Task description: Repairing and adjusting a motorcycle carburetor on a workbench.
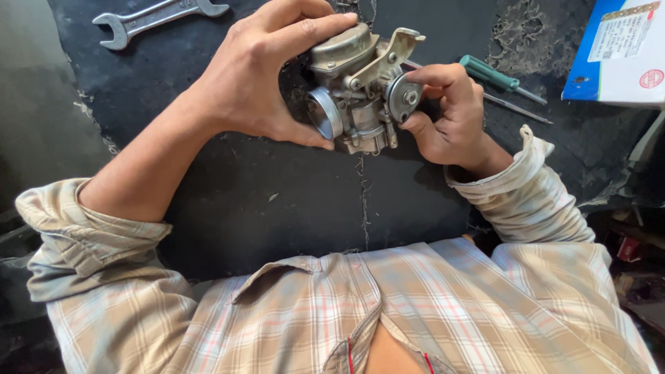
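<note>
Head view: I hold the carburetor [357,90] up over the dark mat [277,201], between both hands. My left hand [267,73] wraps it from nine o'clock, thumb under the round throat, fingers curled over the top cap. My right hand [447,114] sits at three o'clock, thumb and forefinger pinching the small round pulley [404,98] on that side. The body's long axis runs nine to three. A wrench [156,17] lies at eleven o'clock, a screwdriver [502,79] at two.
</note>
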